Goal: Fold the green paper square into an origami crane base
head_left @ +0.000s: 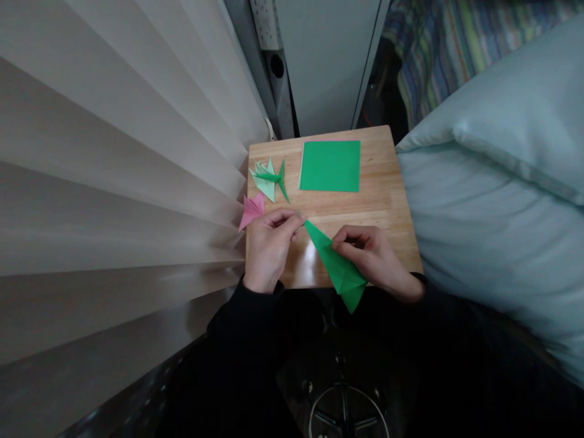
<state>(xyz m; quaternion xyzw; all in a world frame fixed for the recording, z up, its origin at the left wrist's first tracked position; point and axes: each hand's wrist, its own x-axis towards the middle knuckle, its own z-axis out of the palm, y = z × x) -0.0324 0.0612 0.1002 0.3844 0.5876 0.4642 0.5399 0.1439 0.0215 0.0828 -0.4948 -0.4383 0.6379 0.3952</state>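
A folded sheet of green origami paper (340, 267) is held in the air over the near edge of a small wooden table (383, 207). Its narrow tip points up and left, and its wide end hangs past the table edge. My left hand (274, 246) pinches the paper at that tip, thumb against fingers. Along the paper's right side, my right hand (371, 255) grips it between thumb and fingers. A pink folded paper piece (252, 210) lies just beyond my left hand, at the table's left edge.
Folded green paper pieces (269, 177) sit at the table's far left. A stack of green square paper (331, 166) lies at the back. A pleated curtain (137, 201) borders the left side, pale blue bedding (493, 194) the right, and a grey cabinet (326, 61) stands behind.
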